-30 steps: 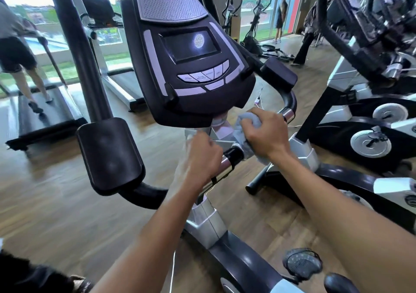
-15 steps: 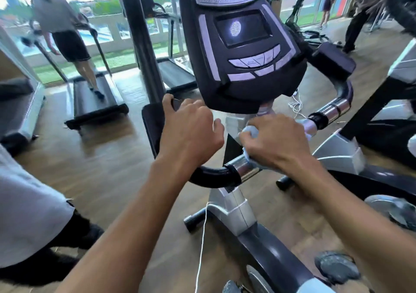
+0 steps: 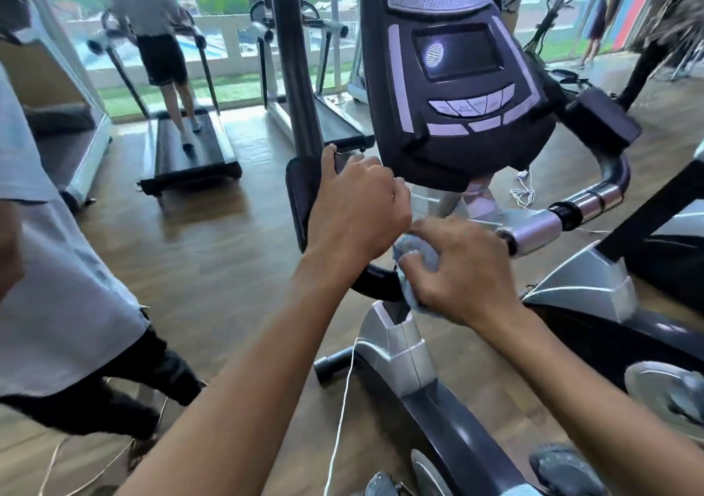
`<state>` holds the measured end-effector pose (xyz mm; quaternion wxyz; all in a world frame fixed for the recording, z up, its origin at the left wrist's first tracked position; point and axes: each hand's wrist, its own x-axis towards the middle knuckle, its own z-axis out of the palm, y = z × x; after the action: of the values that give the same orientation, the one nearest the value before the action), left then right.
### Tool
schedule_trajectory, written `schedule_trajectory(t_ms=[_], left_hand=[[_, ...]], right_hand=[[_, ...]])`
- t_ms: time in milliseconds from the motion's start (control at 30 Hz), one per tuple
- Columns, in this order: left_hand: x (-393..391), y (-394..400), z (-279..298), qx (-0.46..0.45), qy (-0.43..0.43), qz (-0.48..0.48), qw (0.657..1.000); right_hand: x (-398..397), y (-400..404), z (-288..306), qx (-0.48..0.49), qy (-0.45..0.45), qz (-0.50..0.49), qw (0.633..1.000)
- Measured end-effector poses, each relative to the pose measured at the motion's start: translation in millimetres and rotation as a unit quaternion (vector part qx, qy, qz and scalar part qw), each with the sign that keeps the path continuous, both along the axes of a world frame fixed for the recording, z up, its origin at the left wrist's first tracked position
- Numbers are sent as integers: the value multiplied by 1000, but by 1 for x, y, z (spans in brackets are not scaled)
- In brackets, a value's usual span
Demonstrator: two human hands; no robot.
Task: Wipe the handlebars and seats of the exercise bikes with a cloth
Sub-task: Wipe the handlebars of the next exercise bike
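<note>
The exercise bike's dark console (image 3: 457, 76) rises in front of me above its handlebar (image 3: 537, 228), which is chrome on the right and black where it curves on the left. My right hand (image 3: 461, 270) grips a bunched light blue cloth (image 3: 415, 255) and presses it against the bar just left of the stem. Just beside it, my left hand (image 3: 354, 206) curls over the black left arm pad (image 3: 295, 198), thumb on its top edge. The right arm pad (image 3: 602, 122) is free. No seat is in view.
A person in a grey shirt (image 3: 57, 286) stands close at my left. Another person walks on a treadmill (image 3: 183, 148) by the windows, beside a second treadmill (image 3: 331, 122). A black post (image 3: 293, 57) stands behind the pad. Another bike (image 3: 666, 236) is at right. A white cord (image 3: 343, 400) hangs down.
My right hand slid the cloth leftward along the bar, from right of the stem to left of it. My left hand left the bar and took the left arm pad. My view turned left.
</note>
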<state>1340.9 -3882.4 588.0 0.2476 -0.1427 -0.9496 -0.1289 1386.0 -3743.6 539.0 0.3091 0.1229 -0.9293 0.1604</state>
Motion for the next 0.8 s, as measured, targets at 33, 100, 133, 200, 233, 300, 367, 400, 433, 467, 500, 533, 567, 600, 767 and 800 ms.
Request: schedule_trajectory(t_ms=[33,100,133,200,233,300,367,400,433,467,500,533,567,600,767,800], left_hand=[[0,0,0,9,5,-1,1000],[-1,-1,1,31,12,-6,999],[-2,-1,2,40,16,-4,999],[-2,0,3,59,13,2,998],[-1,0,4,74,10,0,997],[1,1,5,106,9,-15,994],[2,-1,5,138,-1,-30,990],[2,-3,5,152,-7,-39,988],[1,-5,5,161,-8,-51,986],[0,-7,4,166,-10,-63,984],[-2,-8,4,169,-13,-75,983],[-3,-9,3,172,-16,-83,981],[-3,-10,1,170,-13,-89,981],[-3,-11,0,162,-7,-95,982],[-7,-26,-1,215,27,-140,966],[-4,-25,-3,241,42,-149,958]], right_hand=[[6,-1,-2,-14,6,31,999],[-8,4,7,-7,-38,29,999],[-20,7,13,16,-81,0,997],[-40,11,23,59,-151,-70,984],[-46,6,24,62,-158,-88,982],[-38,-12,18,64,-138,-89,984],[-10,-31,4,41,-37,-84,995],[5,-36,-2,4,27,-75,997],[15,-37,-6,-60,65,-56,994],[18,-34,-8,-147,73,-30,986],[17,-28,-8,-250,60,6,966],[15,-23,-6,-349,47,41,935],[18,-19,-2,-453,44,70,887],[23,-17,3,-562,43,100,820],[93,-2,-15,-846,59,54,528],[113,4,-27,-865,62,15,498]])
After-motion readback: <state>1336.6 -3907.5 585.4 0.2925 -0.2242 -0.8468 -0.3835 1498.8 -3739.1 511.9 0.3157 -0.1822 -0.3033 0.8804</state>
